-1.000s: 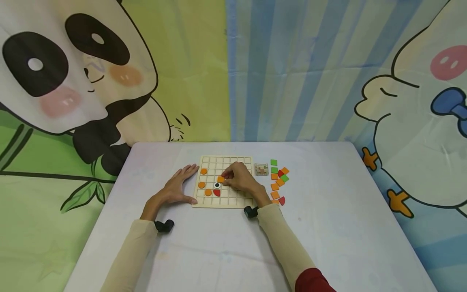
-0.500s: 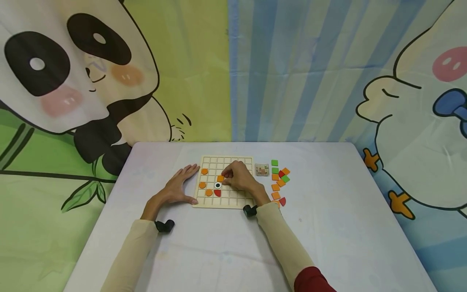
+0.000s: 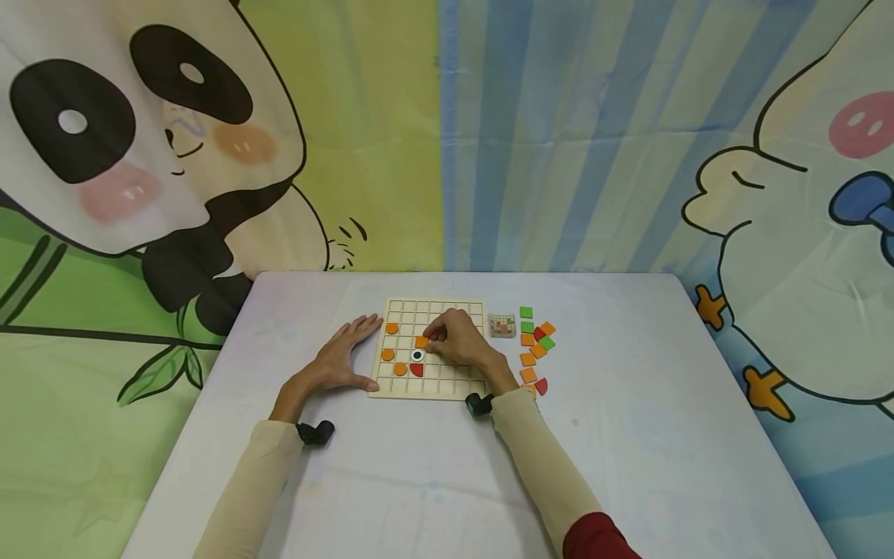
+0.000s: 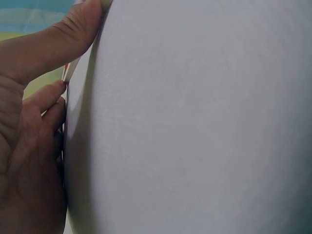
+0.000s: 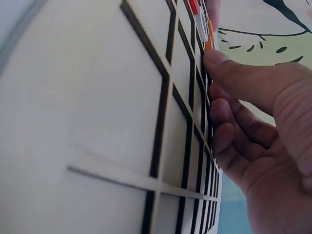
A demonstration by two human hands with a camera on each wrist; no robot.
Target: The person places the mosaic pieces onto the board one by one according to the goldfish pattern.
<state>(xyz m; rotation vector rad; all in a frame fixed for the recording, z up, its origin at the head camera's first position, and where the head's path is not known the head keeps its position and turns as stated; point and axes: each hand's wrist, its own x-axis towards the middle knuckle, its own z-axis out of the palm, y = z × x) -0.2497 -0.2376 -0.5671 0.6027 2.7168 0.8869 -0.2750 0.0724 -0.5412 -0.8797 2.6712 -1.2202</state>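
Observation:
A pale wooden grid board (image 3: 454,387) lies on the table. My left hand (image 3: 342,355) rests at its left side with fingers spread, thumb by the near corner and fingertips by the left edge. With thumb and curled fingers, my right hand (image 3: 457,339) pinches an orange square tile (image 3: 421,341) at a cell near the board's middle. Just below that tile sits a white round piece with a black dot (image 3: 417,355), and below it a red quarter-round tile (image 3: 417,370). In the right wrist view the thumb (image 5: 219,59) touches the orange tile's edge (image 5: 209,41).
Several orange round pieces (image 3: 393,329) sit in cells on the board's left part. Right of the board lies a small patterned card (image 3: 502,325). Beyond it are loose green tiles (image 3: 526,312), orange square tiles (image 3: 528,374) and red quarter-rounds (image 3: 542,386).
The orange square tile has shifted very slightly left on the board under my right fingers. My left hand stays in place.

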